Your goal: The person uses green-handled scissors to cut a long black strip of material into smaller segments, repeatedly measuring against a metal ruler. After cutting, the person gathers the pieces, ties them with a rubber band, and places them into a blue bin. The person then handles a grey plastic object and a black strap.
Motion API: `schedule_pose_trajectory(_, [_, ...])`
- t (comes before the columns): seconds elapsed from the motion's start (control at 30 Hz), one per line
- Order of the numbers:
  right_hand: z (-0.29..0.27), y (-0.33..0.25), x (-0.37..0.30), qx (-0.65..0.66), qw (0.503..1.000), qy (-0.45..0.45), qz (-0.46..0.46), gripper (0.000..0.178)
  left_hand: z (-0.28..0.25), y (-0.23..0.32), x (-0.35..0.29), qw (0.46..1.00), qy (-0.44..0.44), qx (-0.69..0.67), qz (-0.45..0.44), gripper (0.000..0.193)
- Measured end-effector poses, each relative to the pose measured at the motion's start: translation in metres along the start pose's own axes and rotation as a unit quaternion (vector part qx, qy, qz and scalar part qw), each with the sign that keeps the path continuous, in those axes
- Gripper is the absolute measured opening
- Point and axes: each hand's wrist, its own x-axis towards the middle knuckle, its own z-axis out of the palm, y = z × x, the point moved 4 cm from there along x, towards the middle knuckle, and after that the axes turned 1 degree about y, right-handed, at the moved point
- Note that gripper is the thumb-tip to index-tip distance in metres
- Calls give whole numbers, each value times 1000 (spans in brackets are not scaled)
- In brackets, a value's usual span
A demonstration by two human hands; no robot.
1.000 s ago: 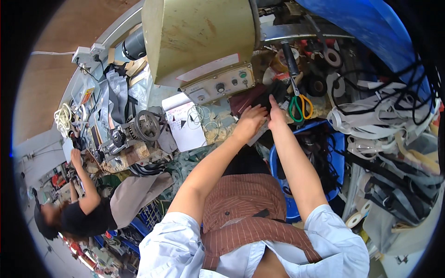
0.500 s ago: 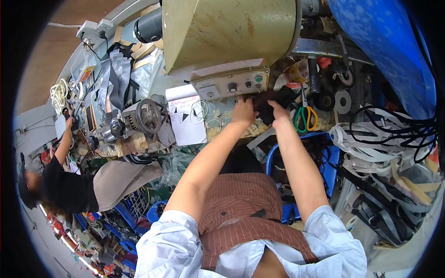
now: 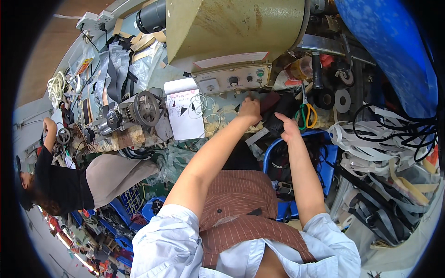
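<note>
My right hand (image 3: 290, 128) has its thumb laid over the near edge of a bundle of black material (image 3: 281, 113), gripping it at the bench's front edge. The fingers beneath are hidden. A dark red piece (image 3: 270, 101) adjoins the black bundle at its far left. Just left of it, my left hand (image 3: 251, 110) rests low over the bench with its fingers curled; what they hold, if anything, is too small to make out. Scissors with green and yellow handles (image 3: 305, 116) lie right of the bundle.
A machine with a control panel (image 3: 234, 81) stands ahead. Left are a notepad (image 3: 185, 116) and a machine with a handwheel (image 3: 147, 109). Black tape rolls (image 3: 324, 99) and white strips (image 3: 371, 134) lie right. A blue crate (image 3: 331, 162) sits below; another person (image 3: 65, 185) works at far left.
My left hand has shifted slightly right and nearer, its fingers now curled. My right hand has moved nearer and right with the black material. The other person's arm has moved left.
</note>
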Motion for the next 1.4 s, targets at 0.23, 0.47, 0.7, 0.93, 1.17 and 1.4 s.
schedule_pose_trajectory(0.23, [21,2,4,11,988,-156,5,46,-40,6,-14,914,-220,-327,-97,84])
schedule_pose_trajectory(0.47, [57,23,-34,51,946,-317,-52,35,-24,-30,-20,857,-105,-505,12,83])
schedule_pose_trajectory(0.7, [82,6,-74,-174,762,-377,-497,76,-55,-40,-84,792,211,-470,326,70])
schedule_pose_trajectory(0.93, [88,43,-9,-330,695,-368,-523,114,-9,-96,-53,864,146,-387,286,77])
schedule_pose_trajectory(1.17, [102,73,-1,-327,717,-460,-409,115,-27,-86,-75,867,194,-354,293,73])
schedule_pose_trajectory(1.4, [143,32,-130,-536,621,-357,-446,111,-7,-98,-135,644,93,-759,34,77])
